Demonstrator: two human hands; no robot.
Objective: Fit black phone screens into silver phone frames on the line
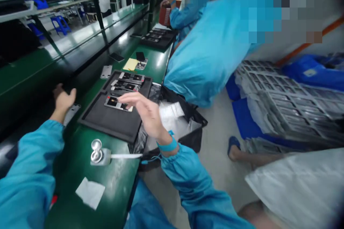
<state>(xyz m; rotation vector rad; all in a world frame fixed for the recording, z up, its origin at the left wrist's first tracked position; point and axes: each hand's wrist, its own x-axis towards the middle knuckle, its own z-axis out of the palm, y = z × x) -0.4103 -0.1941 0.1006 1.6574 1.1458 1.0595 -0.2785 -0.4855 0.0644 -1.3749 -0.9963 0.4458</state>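
My left hand is over the dark conveyor belt beside the bench edge, its thumb and fingers apart, holding nothing that I can see. A silver phone-sized plate lies close by it, partly covered. My right hand, in a blue wrist strap, reaches over the black foam tray with its fingers stretched out. Its fingertips overlap the nearest phone frame; whether they touch it I cannot tell. Behind that frame, several more phone frames lie in rows in the tray.
A small dispenser bottle with its round metal lid up, a white stick and a white cloth are on the green bench. Co-workers in blue are at the right and back. Stacked trays stand at the right.
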